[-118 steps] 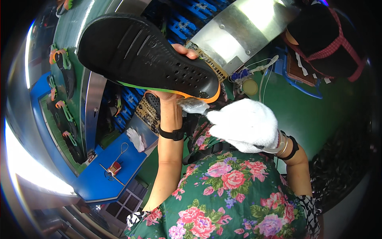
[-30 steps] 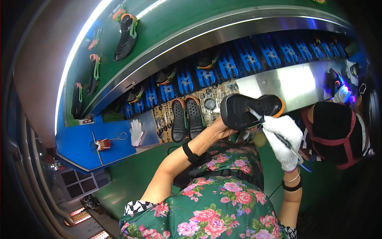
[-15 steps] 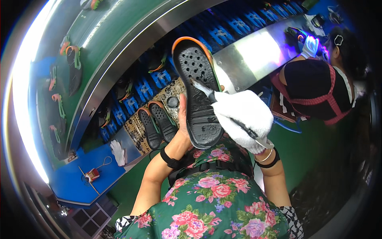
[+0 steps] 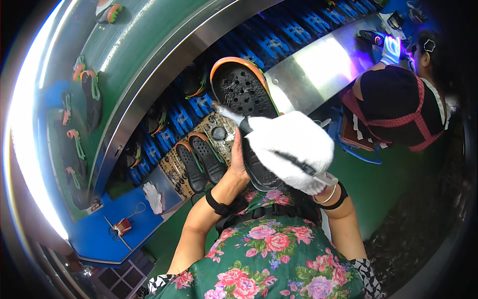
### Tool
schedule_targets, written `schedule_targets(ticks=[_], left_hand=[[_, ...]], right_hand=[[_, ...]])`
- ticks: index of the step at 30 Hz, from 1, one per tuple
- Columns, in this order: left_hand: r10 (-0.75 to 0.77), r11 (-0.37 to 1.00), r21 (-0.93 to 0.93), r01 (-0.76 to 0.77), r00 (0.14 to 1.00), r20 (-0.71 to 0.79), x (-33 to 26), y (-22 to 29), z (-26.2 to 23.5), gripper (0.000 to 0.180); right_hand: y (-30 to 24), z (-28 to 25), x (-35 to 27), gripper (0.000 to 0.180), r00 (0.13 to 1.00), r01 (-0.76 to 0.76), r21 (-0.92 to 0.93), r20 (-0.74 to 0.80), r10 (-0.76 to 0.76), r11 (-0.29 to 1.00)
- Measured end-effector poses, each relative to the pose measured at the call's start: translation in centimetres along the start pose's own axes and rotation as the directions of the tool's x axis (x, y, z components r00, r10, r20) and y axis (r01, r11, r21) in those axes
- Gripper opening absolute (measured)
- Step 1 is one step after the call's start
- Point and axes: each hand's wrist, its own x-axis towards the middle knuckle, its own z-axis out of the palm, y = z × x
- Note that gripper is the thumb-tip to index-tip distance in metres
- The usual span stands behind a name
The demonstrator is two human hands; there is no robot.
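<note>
Head view: our left hand (image 4: 238, 160) clasps the black sole (image 4: 243, 92) before our torso (image 4: 276, 241); our gloved right hand (image 4: 294, 149) grips a brush (image 4: 230, 114). We judge this brushing; next strokes need steady support.

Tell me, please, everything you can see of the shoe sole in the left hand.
The black shoe sole looks rubbery, its face glossy as if wet, with round holes and an orange rim at the far end. The bare left hand grips its left side. The gloved right hand and brush hide its middle; whether either touches it is unclear.
</note>
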Motion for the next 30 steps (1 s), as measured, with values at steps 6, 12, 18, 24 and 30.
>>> schedule_targets(ticks=[6,12,18,24,30], left_hand=[[0.094,0.863,0.503,-0.035,0.991,-0.093,1.1,0.2,2.8,0.094],[0.123,0.942,0.297,-0.154,0.985,0.121,2.6,0.7,4.4,0.096],[0.117,0.976,0.135,-0.171,0.934,0.337,3.3,1.3,3.0,0.102],[0.111,0.972,0.188,-0.143,0.979,0.170,3.3,2.3,4.0,0.101],[0.122,0.991,-0.067,-0.112,0.978,0.170,3.5,2.0,5.4,0.101]], right_hand=[[0.2,1.6,-1.4,0.034,0.994,-0.104,0.087,-0.031,0.107,0.991],[0.6,0.0,-0.5,0.032,0.997,-0.007,-0.064,-0.079,0.002,0.998],[0.4,0.7,-1.4,0.030,0.995,-0.095,0.245,0.002,0.097,0.965],[0.2,1.4,-1.9,0.031,0.996,0.085,0.045,0.006,-0.085,0.995],[0.7,0.3,-2.4,0.030,0.998,-0.016,0.103,-0.060,0.022,0.995]])
